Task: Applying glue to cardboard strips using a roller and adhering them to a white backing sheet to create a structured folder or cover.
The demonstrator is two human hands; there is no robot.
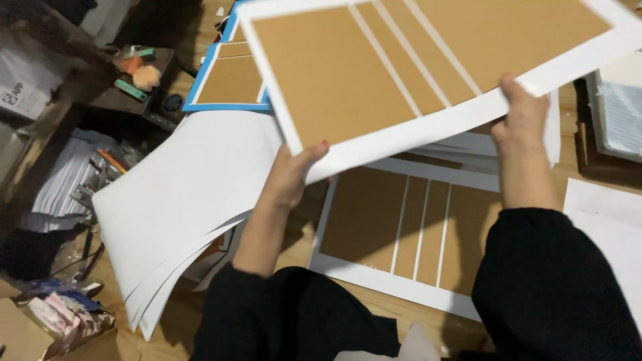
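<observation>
Both hands hold up a large white sheet with brown cardboard panels (374,73), tilted above the floor. My left hand (294,175) grips its near left corner with the thumb on top. My right hand (520,113) grips its near right edge. Below it lies a second white sheet with brown panels (401,220), flat on the wooden floor. Black sleeves cover both forearms.
A stack of plain white sheets (180,200) fans out at the left. A blue-bordered sheet with brown panels (231,80) lies behind it. A small dark stand with tools (140,73) and piles of paper (67,180) crowd the far left. More white paper (608,214) lies at right.
</observation>
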